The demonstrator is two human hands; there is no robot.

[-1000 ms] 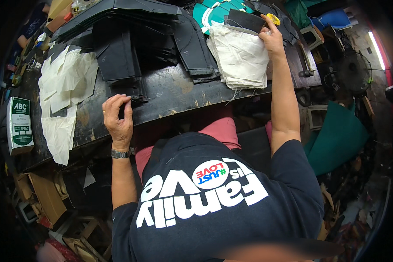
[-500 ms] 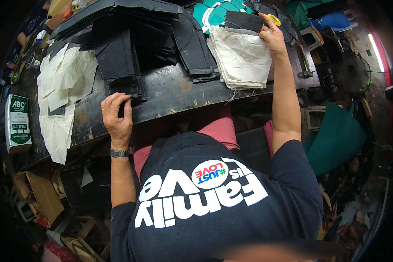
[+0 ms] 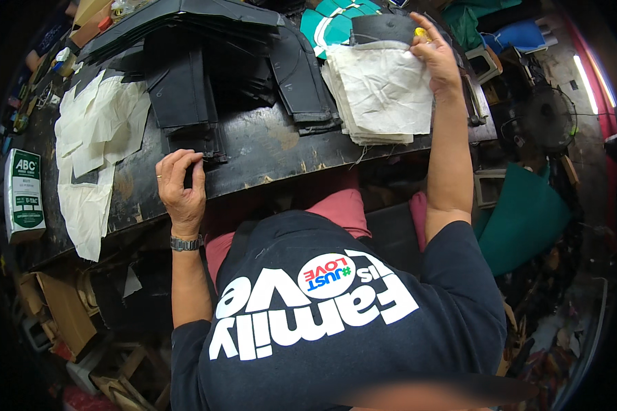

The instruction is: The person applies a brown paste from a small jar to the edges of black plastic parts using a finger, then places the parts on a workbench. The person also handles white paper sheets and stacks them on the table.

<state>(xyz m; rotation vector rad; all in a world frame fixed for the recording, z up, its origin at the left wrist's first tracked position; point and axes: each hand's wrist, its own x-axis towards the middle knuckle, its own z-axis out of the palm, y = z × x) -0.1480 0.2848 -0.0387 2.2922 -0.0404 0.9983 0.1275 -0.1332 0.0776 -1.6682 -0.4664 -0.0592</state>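
Your left hand point(image 3: 179, 185) at near edge of dark worn surface point(image 3: 267, 147), fingertips pinched in narrow grip on bottom edge of black cut pieces point(image 3: 185, 103). Your right hand point(image 3: 435, 58) reaches far right, resting on top of stack of cream fabric pieces point(image 3: 384, 92), small yellow object point(image 3: 421, 32) tucked in fingers; grip on stack itself cannot tell. Loose cream pieces point(image 3: 96, 151) lie at left. Green-and-white box point(image 3: 25, 195) stands at far left edge. Teal pieces point(image 3: 332, 17) behind stack.
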